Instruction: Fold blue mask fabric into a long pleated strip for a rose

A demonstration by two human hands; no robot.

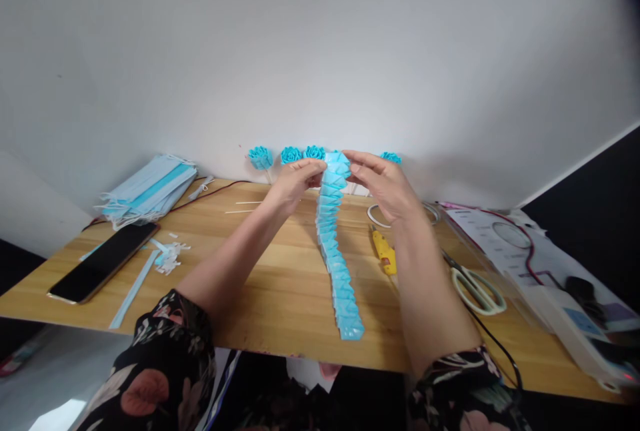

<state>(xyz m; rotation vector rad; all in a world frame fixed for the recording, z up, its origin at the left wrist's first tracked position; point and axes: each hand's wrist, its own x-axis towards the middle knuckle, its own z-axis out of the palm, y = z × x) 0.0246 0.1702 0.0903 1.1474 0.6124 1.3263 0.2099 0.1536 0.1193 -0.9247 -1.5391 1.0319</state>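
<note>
A long strip of light blue folded material [331, 231], pleated into overlapping points, hangs down over the table between my hands. My left hand [296, 181] pinches its top end from the left side. On the right edge of that same end, the thumb and fingers of my right hand [377, 178] are closed. Behind my hands, several blue handmade flowers [261, 156] stand along the wall, some partly hidden by the strip and fingers. Below my right hand, a yellow glue gun [383, 251] lies on the wooden table [280, 278].
A stack of blue face masks [150, 188] sits at the back left, near a black phone [105, 264] and white and blue scraps [170, 256]. Thin sticks [245, 207] lie behind my left forearm. Scissors [477, 290] and a plastic case [565, 324] are on the right.
</note>
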